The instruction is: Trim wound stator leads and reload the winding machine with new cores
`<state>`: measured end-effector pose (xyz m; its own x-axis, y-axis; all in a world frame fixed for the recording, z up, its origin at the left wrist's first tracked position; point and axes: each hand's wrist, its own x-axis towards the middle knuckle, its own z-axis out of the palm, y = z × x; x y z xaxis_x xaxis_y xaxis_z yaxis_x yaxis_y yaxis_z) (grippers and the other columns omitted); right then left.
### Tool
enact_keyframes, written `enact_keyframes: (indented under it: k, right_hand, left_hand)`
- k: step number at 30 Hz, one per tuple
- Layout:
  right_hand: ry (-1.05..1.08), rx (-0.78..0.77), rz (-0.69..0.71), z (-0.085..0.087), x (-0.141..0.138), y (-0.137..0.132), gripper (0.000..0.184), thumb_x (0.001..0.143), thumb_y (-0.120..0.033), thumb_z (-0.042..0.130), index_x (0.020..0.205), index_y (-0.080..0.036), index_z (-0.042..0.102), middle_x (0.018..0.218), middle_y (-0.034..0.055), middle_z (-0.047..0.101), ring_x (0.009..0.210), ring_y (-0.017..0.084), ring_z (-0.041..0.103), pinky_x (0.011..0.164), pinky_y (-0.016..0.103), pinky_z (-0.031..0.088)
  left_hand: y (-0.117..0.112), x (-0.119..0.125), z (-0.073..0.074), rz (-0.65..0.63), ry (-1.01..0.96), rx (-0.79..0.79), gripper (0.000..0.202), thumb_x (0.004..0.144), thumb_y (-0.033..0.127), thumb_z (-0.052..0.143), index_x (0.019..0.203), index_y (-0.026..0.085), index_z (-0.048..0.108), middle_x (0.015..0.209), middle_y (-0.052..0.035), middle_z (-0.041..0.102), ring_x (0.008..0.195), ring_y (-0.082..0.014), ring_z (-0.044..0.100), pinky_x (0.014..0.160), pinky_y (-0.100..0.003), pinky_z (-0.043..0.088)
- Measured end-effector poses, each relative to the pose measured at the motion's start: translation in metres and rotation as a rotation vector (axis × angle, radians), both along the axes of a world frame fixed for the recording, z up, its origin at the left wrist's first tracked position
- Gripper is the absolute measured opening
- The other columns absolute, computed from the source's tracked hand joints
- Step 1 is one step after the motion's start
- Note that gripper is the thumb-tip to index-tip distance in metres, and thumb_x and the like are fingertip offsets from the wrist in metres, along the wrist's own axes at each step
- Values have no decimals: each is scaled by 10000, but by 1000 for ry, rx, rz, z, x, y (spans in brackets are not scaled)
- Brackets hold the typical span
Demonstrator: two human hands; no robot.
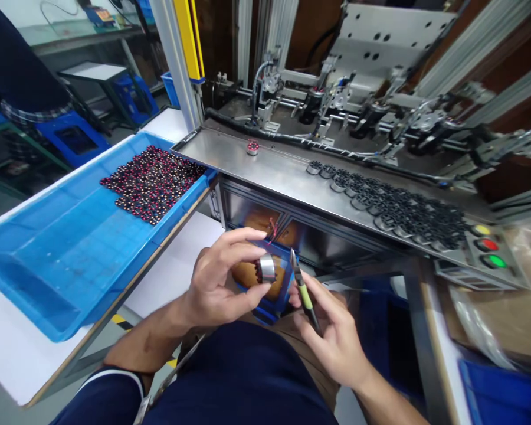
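Observation:
Between the thumb and fingers of my left hand (pixel 223 280) is a small motor stator (pixel 268 269), a silvery ring with dark teeth on its left side. Thin red wires (pixel 272 229) stick up just above those fingers. My right hand (pixel 331 330) grips a pair of cutting pliers (pixel 307 301) with green and black handles. The plier jaws point upward, a short way to the right of the stator and apart from it. Both hands are in front of my body, below the metal ledge (pixel 287 177).
A blue tray (pixel 62 248) at left holds many red-and-black wound parts (pixel 159 183). One red-wound part (pixel 252 147) stands on the ledge; rows of black ring parts (pixel 398 206) fill its right side. Behind is a machine (pixel 336 100); coloured buttons (pixel 489 245) sit at right.

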<state>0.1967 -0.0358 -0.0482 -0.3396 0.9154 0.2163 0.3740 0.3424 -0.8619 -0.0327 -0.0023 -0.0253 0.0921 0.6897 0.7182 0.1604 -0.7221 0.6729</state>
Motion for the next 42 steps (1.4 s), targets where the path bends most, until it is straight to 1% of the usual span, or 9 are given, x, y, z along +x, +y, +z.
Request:
enact_keyframes:
  k: [3,6,10,16,21,26,29,33,42]
  right_hand:
    - [-41,-26,5,5,9,-4,618,884,-141,577,1460,-305,422,1042,48,663,927,173,663,904,320,550]
    - [-58,-46,16,11,16,-10,601,902,-158,563,1465,-307,413,1068,60,677,925,167,681,889,300,566]
    - [-79,-92,20,24,21,-21,572,894,-174,579,1443,-284,461,1085,94,707,944,197,709,938,360,563]
    - [169,-386,144,47,26,-34,578,908,-151,554,1459,-293,454,1154,106,713,1016,216,719,932,360,573]
    - [252,-431,225,58,20,-32,581,892,-137,590,1435,-320,490,1186,98,711,1103,231,690,998,397,523]
    - [243,-407,233,58,11,-28,605,866,-127,624,1436,-284,494,1142,102,722,1057,228,705,962,383,550]
    - [259,-404,267,55,9,-27,658,869,-74,583,1452,-351,454,1169,71,706,1078,204,692,976,377,538]
    - [259,-438,308,52,8,-27,708,875,-39,535,1462,-415,408,1193,45,684,1104,184,672,1001,378,516]
    - [276,-478,297,54,3,-23,663,887,-74,525,1467,-376,415,1127,63,677,1009,181,673,939,374,554]
  left_hand:
    - [5,-3,2,40,78,62,681,688,67,778,1321,183,556,1276,-142,619,1151,-273,630,956,-446,584]
    - [6,-7,5,74,196,159,575,699,69,774,1246,142,613,1220,-145,644,1111,-246,654,937,-389,597]
    - [5,-10,6,118,293,199,487,719,80,765,1185,143,641,1201,-136,666,1054,-219,688,917,-349,606]
    - [5,-11,9,119,341,238,405,731,97,755,1117,152,651,1157,-134,680,1001,-212,712,861,-312,628]
    - [4,-11,13,104,348,263,411,762,83,731,1154,166,640,1121,-121,713,1029,-226,712,894,-348,625]
    - [4,-11,16,46,268,307,589,738,7,724,1281,157,550,1117,-136,743,1046,-236,715,898,-394,627]
    - [4,-11,17,40,249,297,643,719,-22,726,1303,160,527,1114,-141,749,1043,-233,719,890,-393,630]
    - [3,-12,16,19,239,297,650,698,-67,715,1291,124,533,1104,-163,747,1057,-239,712,900,-398,626]
    - [1,-13,15,-9,227,272,643,703,-78,697,1292,116,532,1135,-172,738,1066,-247,708,914,-417,617]
